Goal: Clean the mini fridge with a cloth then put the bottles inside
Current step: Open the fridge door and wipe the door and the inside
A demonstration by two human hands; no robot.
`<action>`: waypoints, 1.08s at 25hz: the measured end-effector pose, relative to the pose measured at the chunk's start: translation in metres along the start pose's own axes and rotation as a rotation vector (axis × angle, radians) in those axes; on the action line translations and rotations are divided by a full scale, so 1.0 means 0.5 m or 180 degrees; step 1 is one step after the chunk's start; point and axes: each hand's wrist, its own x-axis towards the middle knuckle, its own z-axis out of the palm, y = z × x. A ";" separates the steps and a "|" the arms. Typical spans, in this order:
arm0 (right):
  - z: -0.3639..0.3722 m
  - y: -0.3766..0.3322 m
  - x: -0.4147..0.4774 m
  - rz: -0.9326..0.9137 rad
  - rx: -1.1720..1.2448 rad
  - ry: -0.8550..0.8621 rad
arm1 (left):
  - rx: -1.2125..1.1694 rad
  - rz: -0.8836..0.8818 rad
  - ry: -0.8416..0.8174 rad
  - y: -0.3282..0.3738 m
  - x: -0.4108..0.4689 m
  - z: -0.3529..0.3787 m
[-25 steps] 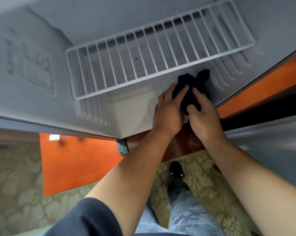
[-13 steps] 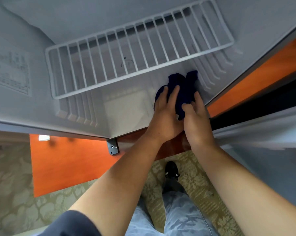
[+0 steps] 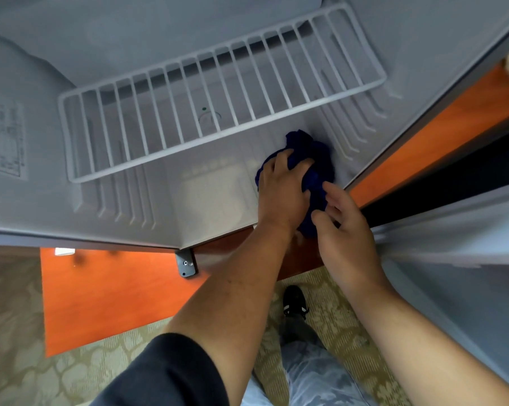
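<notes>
Mini fridge (image 3: 188,30): wire shelf (image 3: 221,95), blue cloth (image 3: 317,159) inside, left hand (image 3: 282,191) gripping it

Navy cloth (image 3: 314,159) – white rack (image 3: 218,92) – floral carpet (image 3: 13,347)

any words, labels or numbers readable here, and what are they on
Sticker on the left inner wall of the mini fridge: rows of print, too blurred to read.
Round mark with a green dot on the back wall: no legible characters.
Blue cloth: no print shows.
Nothing in this view can be quoted.
</notes>
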 end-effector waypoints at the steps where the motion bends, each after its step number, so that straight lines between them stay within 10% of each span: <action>1: 0.007 0.000 0.001 0.0018 -0.0024 0.0003 | 0.0171 0.0006 0.0070 -0.010 0.004 -0.006; 17: 0.055 0.016 0.002 0.0156 -0.0119 -0.0349 | -0.0052 -0.2252 0.0581 -0.148 0.009 -0.136; 27: 0.021 0.002 0.021 -0.0092 -0.0024 0.0207 | 0.0428 -0.0395 -0.0184 0.026 0.083 0.018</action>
